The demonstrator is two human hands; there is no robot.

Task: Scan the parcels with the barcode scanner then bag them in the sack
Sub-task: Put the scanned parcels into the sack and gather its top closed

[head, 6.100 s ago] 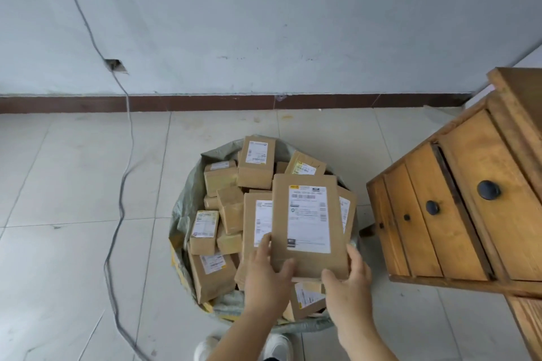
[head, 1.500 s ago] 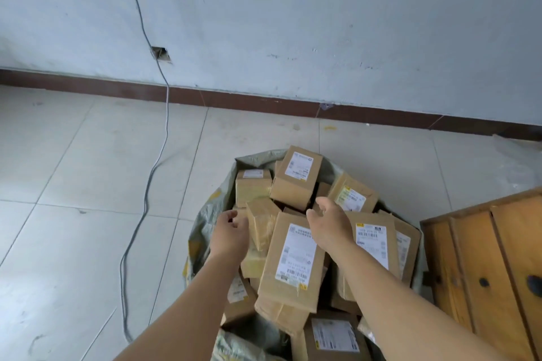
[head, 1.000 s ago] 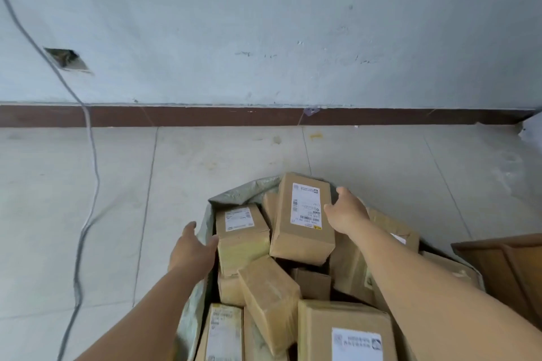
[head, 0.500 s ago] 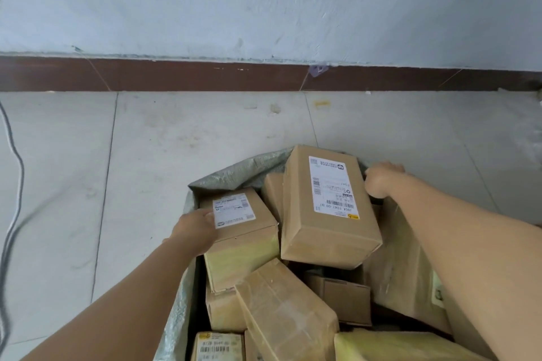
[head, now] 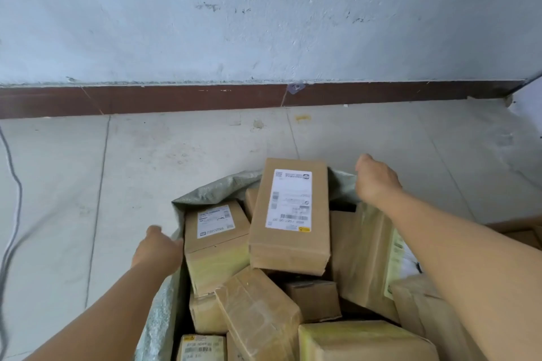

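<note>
Hands (head: 158, 249) shifted outward, gripping sack (head: 211, 193) rim

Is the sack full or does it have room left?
Full: parcels rise above the rim of the sack.

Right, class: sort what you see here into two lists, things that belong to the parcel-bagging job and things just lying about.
Part of the job:
- grey woven sack, both hands at its rim
- tall labelled parcel
- smaller labelled parcel
- left hand
- right hand

Just lying about:
- grey cable on the floor
- brown skirting board
</note>
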